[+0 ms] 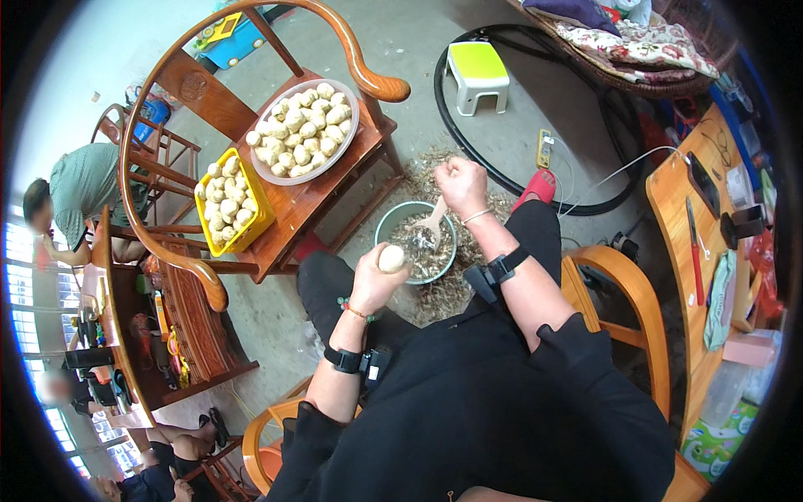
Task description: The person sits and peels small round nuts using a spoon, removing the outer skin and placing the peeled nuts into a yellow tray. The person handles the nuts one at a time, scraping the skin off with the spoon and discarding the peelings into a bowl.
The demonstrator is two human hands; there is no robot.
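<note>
My left hand [373,279] is wrapped around a pale, rounded peeled tuber [392,258], held at the near left rim of a light green basin [384,221]. My right hand [463,185] is a fist beyond the basin's far right rim. It appears shut on the handle of a pale wooden-looking spoon-like tool [434,219], whose wider end points down into the basin; the grip itself is hidden. Brown fibrous peelings [439,254] lie in the basin. On a wooden armchair, a round clear bowl [356,135] and a yellow basket [262,219] hold many pale tubers.
Peelings [433,304] litter the floor around the basin. The wooden armchair [313,204] stands ahead left. A green-topped stool [478,61] and black hose [446,119] lie beyond. A wooden table [671,207] at right carries a red-handled knife [696,270]. Two people [88,182] are at left.
</note>
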